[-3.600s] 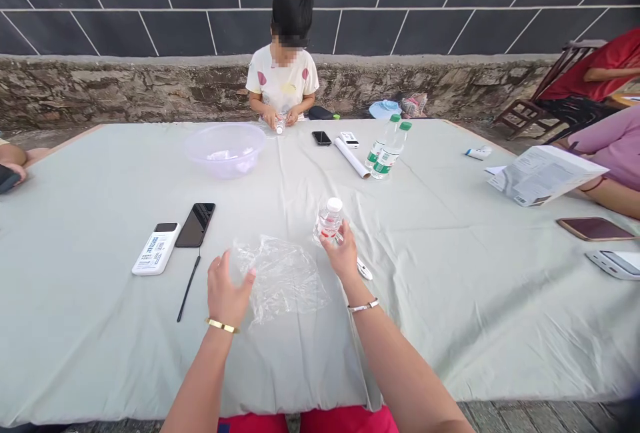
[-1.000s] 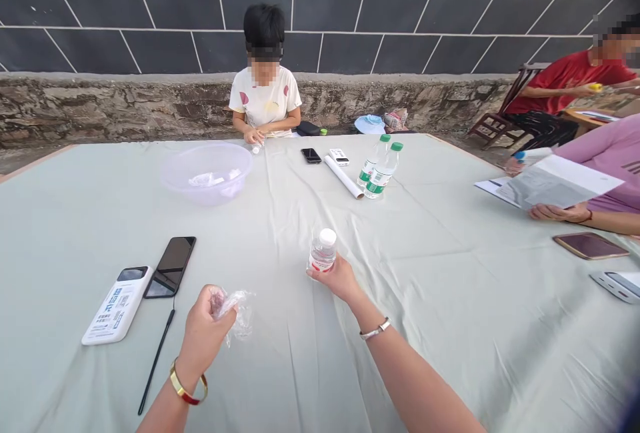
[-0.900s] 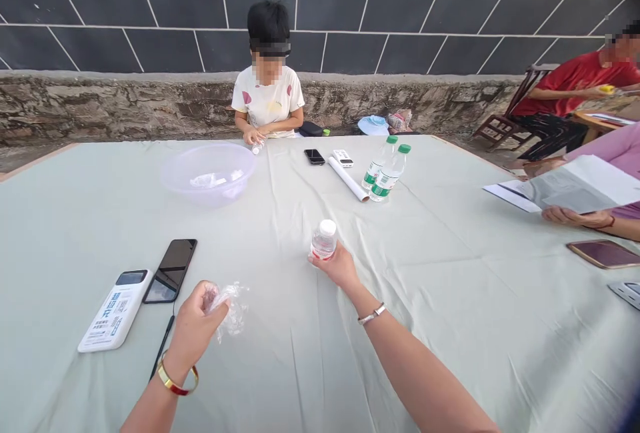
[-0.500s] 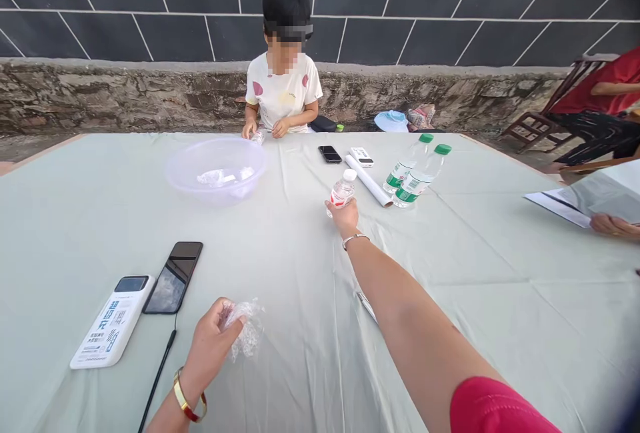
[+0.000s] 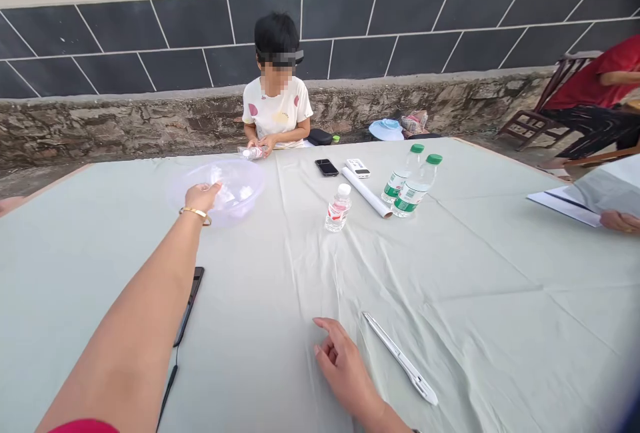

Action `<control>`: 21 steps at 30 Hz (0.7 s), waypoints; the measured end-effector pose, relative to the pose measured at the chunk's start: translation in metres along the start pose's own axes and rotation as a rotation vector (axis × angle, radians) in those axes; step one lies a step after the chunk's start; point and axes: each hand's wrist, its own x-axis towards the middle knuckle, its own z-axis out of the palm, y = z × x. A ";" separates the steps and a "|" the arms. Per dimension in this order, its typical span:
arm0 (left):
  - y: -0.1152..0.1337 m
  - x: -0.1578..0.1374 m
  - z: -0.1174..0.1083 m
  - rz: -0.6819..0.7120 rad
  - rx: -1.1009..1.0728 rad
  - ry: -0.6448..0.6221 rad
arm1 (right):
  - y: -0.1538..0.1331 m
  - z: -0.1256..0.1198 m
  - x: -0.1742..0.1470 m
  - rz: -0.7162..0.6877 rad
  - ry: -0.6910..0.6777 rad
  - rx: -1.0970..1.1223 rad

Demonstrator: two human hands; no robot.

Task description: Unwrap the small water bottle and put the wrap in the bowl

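My left hand (image 5: 203,197) reaches over the near rim of a translucent purple basin (image 5: 255,183). Its fingers are closed on crumpled clear plastic wrap (image 5: 215,175), partly hidden by the hand; more crumpled plastic lies inside the basin. Low in the view, my right hand (image 5: 343,366) is held over the table with nothing in it, index finger stretched out and thumb apart. To its right lies a slim white tool like a utility knife (image 5: 400,359). A small clear bottle (image 5: 339,209) with a white cap and red-and-white label stands upright at mid-table.
Two green-capped water bottles (image 5: 411,186) stand behind a white roll (image 5: 367,193). A phone (image 5: 327,167) and a white power bank (image 5: 358,167) lie farther back. My left forearm partly covers another phone (image 5: 193,299). A person opposite holds a bottle (image 5: 253,152); another hand (image 5: 619,221) holds papers.
My right hand has let go of the small bottle and drawn back toward me. My left hand has carried the plastic wrap forward to the basin. The person opposite has lifted their bottle.
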 end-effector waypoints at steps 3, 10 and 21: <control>0.005 0.025 0.008 -0.131 -0.022 -0.117 | 0.005 -0.001 -0.001 -0.008 0.008 -0.047; -0.018 -0.041 -0.009 -0.089 -0.099 -0.089 | 0.012 0.011 0.005 -0.139 0.050 -0.195; -0.106 -0.413 0.048 0.035 -0.233 -0.581 | 0.010 0.022 -0.067 -0.296 -0.048 -0.385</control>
